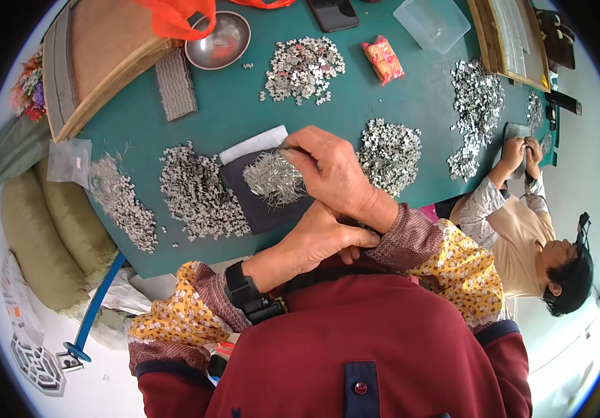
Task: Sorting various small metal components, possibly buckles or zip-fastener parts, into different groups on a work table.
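Observation:
My right hand (335, 171) is above a loose heap of thin silvery metal pins (273, 179), thumb and forefinger pinched together; whatever is between them is too small to make out. The pins rest on a dark cloth (239, 174) with a white strip (253, 143) along its far edge. Close to my body, my left hand (317, 240) is closed below my right wrist, its fingers curled and partly hidden, so I cannot see what they hold. Heaps of small silvery metal pieces flank the cloth, one at left (199, 191) and one at right (389, 157).
More metal pieces lie at far left (124, 205), far middle (305, 70) and right (475, 118) on the green table (230, 97). Farther back are a steel bowl (218, 42), phone (333, 14), red packet (383, 60) and clear plastic box (431, 24). A co-worker (523, 237) works at right.

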`<state>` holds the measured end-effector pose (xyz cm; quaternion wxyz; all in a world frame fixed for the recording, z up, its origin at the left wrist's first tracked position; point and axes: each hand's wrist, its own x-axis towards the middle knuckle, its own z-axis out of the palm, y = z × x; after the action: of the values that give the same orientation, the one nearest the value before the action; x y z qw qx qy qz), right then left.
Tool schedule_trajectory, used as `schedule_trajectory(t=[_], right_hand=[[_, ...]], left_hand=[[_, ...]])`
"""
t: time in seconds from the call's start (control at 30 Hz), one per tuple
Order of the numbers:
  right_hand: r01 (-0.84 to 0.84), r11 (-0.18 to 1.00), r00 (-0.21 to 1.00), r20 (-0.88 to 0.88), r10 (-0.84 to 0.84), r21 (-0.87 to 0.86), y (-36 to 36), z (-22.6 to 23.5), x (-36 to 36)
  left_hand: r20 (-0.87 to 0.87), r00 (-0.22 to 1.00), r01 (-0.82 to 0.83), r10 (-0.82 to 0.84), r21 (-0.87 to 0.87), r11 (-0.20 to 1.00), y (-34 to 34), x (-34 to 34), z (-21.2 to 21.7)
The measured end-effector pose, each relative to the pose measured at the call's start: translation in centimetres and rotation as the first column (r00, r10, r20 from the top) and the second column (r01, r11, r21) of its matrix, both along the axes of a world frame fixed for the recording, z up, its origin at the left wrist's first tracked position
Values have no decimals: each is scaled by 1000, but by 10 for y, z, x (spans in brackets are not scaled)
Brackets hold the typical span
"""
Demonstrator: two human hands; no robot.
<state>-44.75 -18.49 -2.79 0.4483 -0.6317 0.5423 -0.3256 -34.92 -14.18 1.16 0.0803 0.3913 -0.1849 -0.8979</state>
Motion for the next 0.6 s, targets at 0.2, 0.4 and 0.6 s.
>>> schedule_trajectory(t=[0.2,0.4,0.6], right_hand=[[-95,995,994,-53,93,-32,5,4,0],[-39,999,999,20,39,12,10,12,1],[45,998,997,66,-48,42,8,18,-1]], left_hand=[[9,998,60,-61,26,998,1,1,-3],[-29,1000,-5,6,35,999,5,4,0],[-77,988,-124,133,108,986,9,4,0]])
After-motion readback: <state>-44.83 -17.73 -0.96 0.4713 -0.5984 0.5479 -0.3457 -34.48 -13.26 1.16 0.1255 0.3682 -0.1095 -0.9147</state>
